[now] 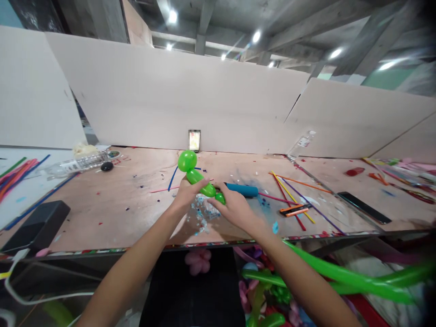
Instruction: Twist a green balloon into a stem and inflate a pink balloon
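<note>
- Both hands occupied. Our left hand (186, 193) is closed around the middle of a bright green, glossy twisted balloon (198, 178), thumb laid along the top; our right hand (236, 204) is closed about its near end.
- The balloon is up off the desk (112, 218), over the desk's front middle. We judge this leaves room to turn it without dragging it through the flecks below.
- Two-handed hold, one each side of a narrowing: probably to stop the bubbles unwinding against each other.
- A small upright phone with a lit screen (194, 141) stands at the foot of the white panel (204, 100), facing us; likely set there to be watched while both hands are busy.
- Just beyond the right hand lies a blue cylindrical tool (245, 190), close by, presumably for easy reach.
- Thin, flat strips in red, yellow, orange and purple (288, 187) lie crossed to the right, an orange-and-black box cutter (294, 210) over them; loosely dropped, we think, rather than arranged.
- Look of the balloon: a round bubble at the far tip, a pinched neck, a longer sausage-shaped bubble, then a small round one partly covered by the right fingers. Skin taut, shiny with highlights. Whether it joins the long green balloon (340, 272) at lower right, we cannot tell.
</note>
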A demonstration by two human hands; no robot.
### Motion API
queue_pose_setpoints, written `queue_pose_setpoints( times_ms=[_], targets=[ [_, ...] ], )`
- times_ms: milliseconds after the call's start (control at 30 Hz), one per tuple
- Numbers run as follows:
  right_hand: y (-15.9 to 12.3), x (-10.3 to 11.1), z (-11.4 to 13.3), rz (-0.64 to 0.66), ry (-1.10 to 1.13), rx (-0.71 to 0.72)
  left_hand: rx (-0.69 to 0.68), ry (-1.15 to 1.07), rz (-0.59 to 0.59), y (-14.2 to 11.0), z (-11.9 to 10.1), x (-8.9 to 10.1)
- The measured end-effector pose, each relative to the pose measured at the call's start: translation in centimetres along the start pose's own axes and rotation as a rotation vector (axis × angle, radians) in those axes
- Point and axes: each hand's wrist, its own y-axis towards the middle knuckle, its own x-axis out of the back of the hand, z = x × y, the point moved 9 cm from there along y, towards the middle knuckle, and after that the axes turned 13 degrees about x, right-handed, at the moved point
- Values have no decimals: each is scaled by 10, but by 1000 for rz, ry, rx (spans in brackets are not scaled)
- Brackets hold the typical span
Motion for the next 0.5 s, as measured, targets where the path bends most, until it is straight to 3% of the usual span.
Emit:
queue_pose_setpoints(
  times_ms=[100, 233, 367, 500],
  targets=[
    [0, 2, 5, 14, -130, 11, -8, 6, 19, -3, 2, -5],
    [1, 3, 4, -15, 119, 46, -24, -11, 194, -8, 0, -11],
    [0, -7, -2, 24, 275, -14, -102, 267, 70, -9, -5, -2],
    [0, -11, 1, -10, 108, -22, -157, 375, -5, -10, -8, -6]
  ],
)
